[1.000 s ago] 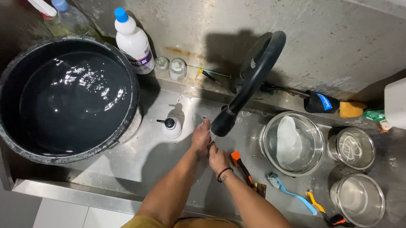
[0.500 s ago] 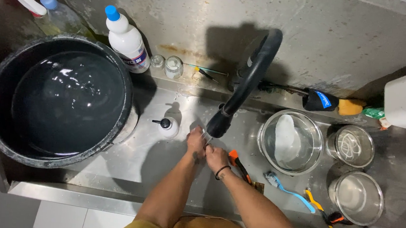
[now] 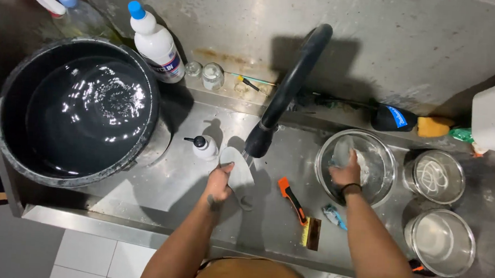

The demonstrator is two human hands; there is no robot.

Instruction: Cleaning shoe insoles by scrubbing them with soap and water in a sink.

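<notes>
Two hands in sink, left hand fingers gripping pale insole, right hand fingers curled inside glass bowl

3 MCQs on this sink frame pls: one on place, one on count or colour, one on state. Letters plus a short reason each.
1. Where is the right hand?
A. on the black faucet
B. in the glass bowl right of the faucet
C. on the brush

2. How many small round metal containers stand right of the glass bowl?
A. one
B. two
C. four

3. What state is the big black tub in?
A. holding water
B. upside down
C. covered with a lid

Answers:
1. B: the right hand reaches into the glass bowl, resting on something white inside.
2. B: an upper metal container and a lower metal container sit there.
3. A: light glints off rippled water inside the tub.

Meanwhile the left hand has its grip on a pale insole below the faucet.
</notes>
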